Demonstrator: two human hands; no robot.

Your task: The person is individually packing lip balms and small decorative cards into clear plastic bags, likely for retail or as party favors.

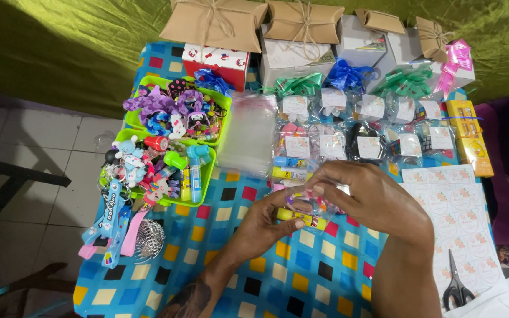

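Both hands meet over the middle of the bench (301,277), which is covered by a blue cloth with coloured squares. The left hand (266,221) comes up from below and the right hand (366,197) curls over from the right; together they pinch a small clear plastic bag (308,203) with colourful items inside — its exact contents are too small to tell. The bag is held just above the cloth, and a yellow tube (301,218) lies right beneath it.

Just behind the hands lies a stack of empty clear bags (247,135), and to its right run rows of filled gift packets (349,144) with round labels, some topped with green, blue and pink ribbon bows. Brown pillow boxes (213,23) tied with twine and white boxes stand at the far edge.

To the left, two green trays (210,171) hold cartoon keychains and small toys — some keychains spill onto the cloth beside a silver wire ball (148,238). On the right lies a sheet of round stickers (460,212), with black scissors (456,285) at its lower end.
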